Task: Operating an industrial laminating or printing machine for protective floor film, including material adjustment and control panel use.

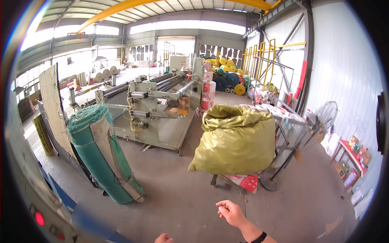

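Note:
My right hand (231,212) is raised low in the middle of the view, palm up, fingers loosely curled and apart, holding nothing. A dark band sits on its wrist. Only the knuckles of my left hand (163,238) show at the bottom edge; its fingers are hidden. Nearest ahead of my right hand stands a big stuffed yellow-green sack (235,139) on a low stand. To the left a tall green mesh roll (101,154) with a beige wrap leans upright on the concrete floor.
A pale green winding machine (158,113) fills the middle of the hall. Coloured rolls (229,77) are piled at the back. A metal rack (289,133) and a fan (326,113) stand right. A grey panel with a red light (39,218) is at lower left.

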Demonstrator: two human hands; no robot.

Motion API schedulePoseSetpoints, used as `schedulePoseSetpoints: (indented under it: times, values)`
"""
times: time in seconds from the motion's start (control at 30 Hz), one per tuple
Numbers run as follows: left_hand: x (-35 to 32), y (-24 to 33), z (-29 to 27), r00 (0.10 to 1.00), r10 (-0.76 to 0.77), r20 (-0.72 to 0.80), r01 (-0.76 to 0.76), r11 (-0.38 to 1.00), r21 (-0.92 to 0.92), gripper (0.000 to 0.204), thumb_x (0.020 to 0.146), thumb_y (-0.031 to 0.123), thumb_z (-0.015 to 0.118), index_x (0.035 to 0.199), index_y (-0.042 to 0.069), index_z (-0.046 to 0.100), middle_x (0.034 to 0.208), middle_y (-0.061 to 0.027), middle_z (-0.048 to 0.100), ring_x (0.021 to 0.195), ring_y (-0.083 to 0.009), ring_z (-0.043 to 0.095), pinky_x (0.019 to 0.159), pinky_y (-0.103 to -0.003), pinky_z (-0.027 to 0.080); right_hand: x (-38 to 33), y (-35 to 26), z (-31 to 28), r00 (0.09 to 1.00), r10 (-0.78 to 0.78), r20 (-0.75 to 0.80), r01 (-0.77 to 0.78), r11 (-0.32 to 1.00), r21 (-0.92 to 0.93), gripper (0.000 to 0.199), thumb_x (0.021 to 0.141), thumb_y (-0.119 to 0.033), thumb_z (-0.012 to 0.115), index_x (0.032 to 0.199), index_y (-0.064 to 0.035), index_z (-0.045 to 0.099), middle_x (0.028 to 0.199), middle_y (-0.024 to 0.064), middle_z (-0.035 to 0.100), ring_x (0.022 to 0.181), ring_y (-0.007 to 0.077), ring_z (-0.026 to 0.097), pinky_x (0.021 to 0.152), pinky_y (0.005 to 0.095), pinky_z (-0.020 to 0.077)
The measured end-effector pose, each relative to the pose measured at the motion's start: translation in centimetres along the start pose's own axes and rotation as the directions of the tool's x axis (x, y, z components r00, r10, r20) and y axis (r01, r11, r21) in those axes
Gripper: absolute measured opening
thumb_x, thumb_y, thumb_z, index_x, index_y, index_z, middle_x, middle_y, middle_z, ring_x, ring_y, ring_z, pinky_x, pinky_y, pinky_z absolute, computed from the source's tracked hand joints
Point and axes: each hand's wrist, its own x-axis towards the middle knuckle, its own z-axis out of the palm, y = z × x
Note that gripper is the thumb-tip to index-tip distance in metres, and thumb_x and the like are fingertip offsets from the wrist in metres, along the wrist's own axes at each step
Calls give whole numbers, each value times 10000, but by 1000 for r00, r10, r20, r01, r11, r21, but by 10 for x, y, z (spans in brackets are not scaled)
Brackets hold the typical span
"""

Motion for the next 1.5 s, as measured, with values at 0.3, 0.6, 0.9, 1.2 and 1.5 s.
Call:
schedulePoseSetpoints:
  times: [0.3,0.6,0.9,1.2,1.5]
  values:
    - [171,28,-86,984,73,-162,-73,997,3,408,888,238,670,1215,3,608,1165,-191,664,1083,-304,634,938,-381,498,227,47,-9,976,187,111,-193,980,42,202,976,-122,546,1111,17,602,910,49,640,758,98,614,690,253,533]
    - [184,-15,-127,770,-432,-469,419,897,-140,336,894,278,622,1144,57,654,1100,-193,677,1042,-356,634,911,-420,503,477,77,91,919,79,387,-63,997,-53,184,965,-115,554,1091,2,617,833,29,651,727,82,609,666,238,517]
    - [56,20,-16,364,-836,-410,491,546,-678,504,868,374,638,1244,41,597,1161,-155,677,1073,-305,647,933,-382,500,462,85,283,209,92,974,529,827,-191,219,892,-187,622,1057,-50,668,912,126,716,828,233,695,766,335,542]
    - [-120,8,286,-219,-976,-3,176,-36,-984,490,850,389,598,1195,44,650,1204,-168,656,1128,-328,613,982,-397,469,163,44,345,-563,38,825,580,730,362,251,875,-178,648,1089,-48,651,926,137,699,811,268,691,735,344,549]
    - [-174,3,552,-376,-865,332,-192,-278,-941,417,828,380,572,1043,45,694,1084,-210,681,1034,-375,647,918,-428,511,-71,59,306,-719,369,589,638,687,348,306,884,-195,659,1145,-38,632,924,150,696,861,271,687,766,338,538]
